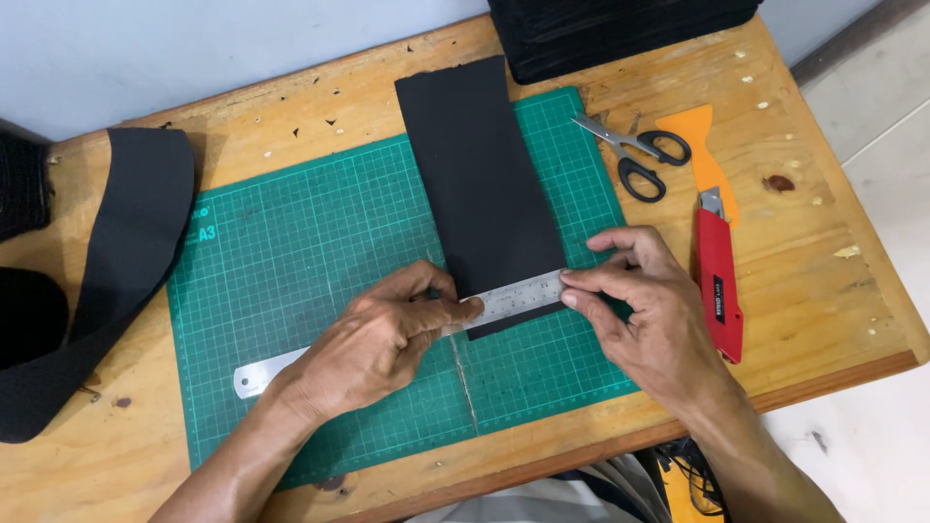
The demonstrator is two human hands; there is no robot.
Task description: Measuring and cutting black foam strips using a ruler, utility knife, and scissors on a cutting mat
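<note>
Head view: looking down on a wooden table [804,242] with a green cutting mat [320,261] on it.
Left hand: the left hand [373,344] lies flat on the steel ruler [513,298], fingers stretched and pressing down, thumb along the ruler's far edge.
Right hand: the right hand [644,310] pinches the ruler's right end between thumb and forefinger, the other fingers curled loosely over the mat.
Ruler: it crosses the near end of the black sheet [480,184] at a slant; its middle is hidden under the left hand, its left end shows bare on the mat.
Sheet: lies on the mat, its far end reaching past the mat onto the wood.
Cut off: a black stack [610,29] at the top edge, dark material [126,252] at the left edge.
Right side: scissors [635,155], orange scraper [702,155] and red utility knife [719,281] lie close to the right hand; the knife overlaps the scraper.
Open room: bare mat left of the sheet.
</note>
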